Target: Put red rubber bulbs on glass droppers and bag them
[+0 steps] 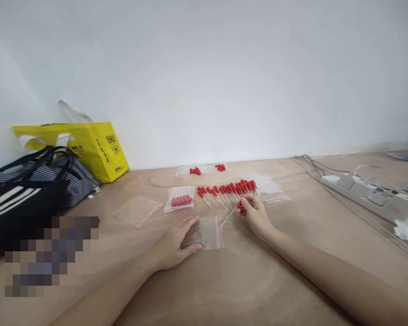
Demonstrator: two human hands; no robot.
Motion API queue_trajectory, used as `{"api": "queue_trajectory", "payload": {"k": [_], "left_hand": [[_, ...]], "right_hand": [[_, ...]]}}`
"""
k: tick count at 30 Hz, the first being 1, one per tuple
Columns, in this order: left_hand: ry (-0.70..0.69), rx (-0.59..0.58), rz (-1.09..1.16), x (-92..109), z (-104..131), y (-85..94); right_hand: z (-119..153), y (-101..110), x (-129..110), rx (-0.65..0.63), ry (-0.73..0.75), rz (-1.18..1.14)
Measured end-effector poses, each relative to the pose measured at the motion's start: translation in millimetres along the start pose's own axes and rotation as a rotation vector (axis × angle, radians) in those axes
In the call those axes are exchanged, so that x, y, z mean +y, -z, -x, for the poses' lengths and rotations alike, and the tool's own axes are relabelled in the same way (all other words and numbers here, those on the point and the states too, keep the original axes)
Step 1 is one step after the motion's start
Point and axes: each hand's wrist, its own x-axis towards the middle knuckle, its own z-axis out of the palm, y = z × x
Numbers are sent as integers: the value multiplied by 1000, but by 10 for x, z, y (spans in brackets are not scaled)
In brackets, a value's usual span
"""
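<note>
Nearest the camera, the two bare forearms reach out over the wooden table (pixel 292 290). The left hand (pixel 175 242) lies flat with its fingers spread, pressing down the near edge of an empty clear zip bag (pixel 206 232) with a red seal strip. Just beside it, the right hand (pixel 255 213) has its fingertips pinched around one red-capped dropper (pixel 231 213), whose thin clear stem slants down toward the mouth of that bag; the tip looks to be at the opening, though the clear plastic makes it hard to tell whether it is inside.

Beyond the hands lies a row of loose droppers (pixel 227 190), still unbagged and a good many. To their left sits a filled bag (pixel 179 200) with red caps packed inside, and further left a flat empty bag (pixel 138 209). Nearer the wall lie two more filled bags (pixel 206 170). By this showing, some bags are done, one is just being started, and most of the loose row remains.

A yellow bag (pixel 95 147) and a striped bag (pixel 51 179) stand far left; a power strip (pixel 370 192) lies at right.
</note>
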Motion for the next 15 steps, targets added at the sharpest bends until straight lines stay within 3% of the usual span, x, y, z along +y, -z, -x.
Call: {"api": "queue_trajectory", "payload": {"k": [3, 6, 10, 15], "left_hand": [[7, 4, 4, 10, 0, -2], [10, 0, 0, 17, -1, -5], [17, -11, -12, 29, 0, -4], [8, 8, -12, 35, -5, -5]], "right_hand": [[82, -27, 14, -44, -81, -54], [190, -56, 12, -181, -126, -68], [266, -95, 29, -458, -130, 140], [260, -144, 58, -628, -33, 447]]}}
